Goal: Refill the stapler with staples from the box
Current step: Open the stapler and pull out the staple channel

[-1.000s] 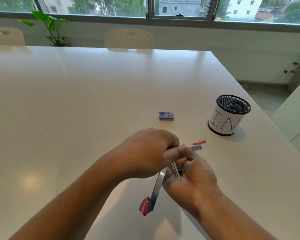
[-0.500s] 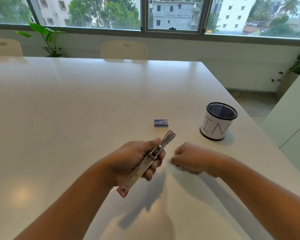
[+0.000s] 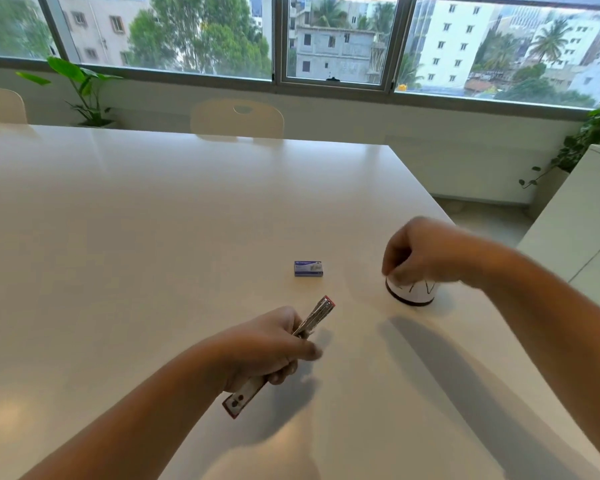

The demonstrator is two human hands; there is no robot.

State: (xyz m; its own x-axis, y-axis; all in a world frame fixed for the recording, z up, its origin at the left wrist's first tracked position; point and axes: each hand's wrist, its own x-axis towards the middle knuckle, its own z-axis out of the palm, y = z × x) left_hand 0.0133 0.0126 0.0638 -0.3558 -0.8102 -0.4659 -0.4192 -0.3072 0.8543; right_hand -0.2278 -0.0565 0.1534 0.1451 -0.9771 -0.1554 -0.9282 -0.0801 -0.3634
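My left hand (image 3: 267, 348) grips a red and metal stapler (image 3: 317, 315), held above the white table (image 3: 153, 237) with its nose pointing up and to the right; its rear end sticks out below my palm. A small blue staple box (image 3: 308, 268) lies closed on the table beyond the stapler. My right hand (image 3: 420, 252) hovers with fingers curled right over the pen cup (image 3: 411, 293), hiding its rim. Whether something small is pinched in those fingers is not visible.
The white pen cup with black lettering stands near the table's right edge. Two pale chairs (image 3: 237, 118) stand at the far side, with potted plants (image 3: 84, 88) by the window. A white cabinet (image 3: 582, 230) stands to the right.
My right hand left the stapler and moved right and away to above the pen cup. The stapler went from open in both hands to closed in my left hand alone.
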